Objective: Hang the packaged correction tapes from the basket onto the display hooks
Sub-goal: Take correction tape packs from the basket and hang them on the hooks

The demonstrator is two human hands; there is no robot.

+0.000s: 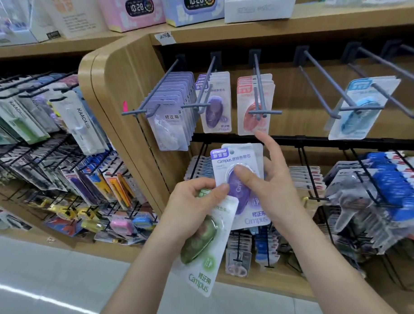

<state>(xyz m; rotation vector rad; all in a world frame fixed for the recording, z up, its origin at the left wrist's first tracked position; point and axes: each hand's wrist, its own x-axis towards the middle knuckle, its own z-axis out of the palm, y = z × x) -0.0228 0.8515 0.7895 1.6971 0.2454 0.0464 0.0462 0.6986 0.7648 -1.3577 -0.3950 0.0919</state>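
Head: right hand (281, 193) pinches purple pack (237, 159) (left hand (191, 204): green pack (204, 248))

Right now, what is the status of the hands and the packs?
Left hand grips green pack. Right hand pinches purple pack, not yet hung. Purple hook above, nothing blocking it.

Purple Campus pack (240, 186), upright, held in mid-air below the grey hooks (258, 80). Green pack (204, 241), tilted, nearer and to the left, overlapping its lower corner. Hanging farther back, left to right: clear packs (169, 127), hung purple packs (215, 109), red packs (251, 117), blue packs (357, 118).
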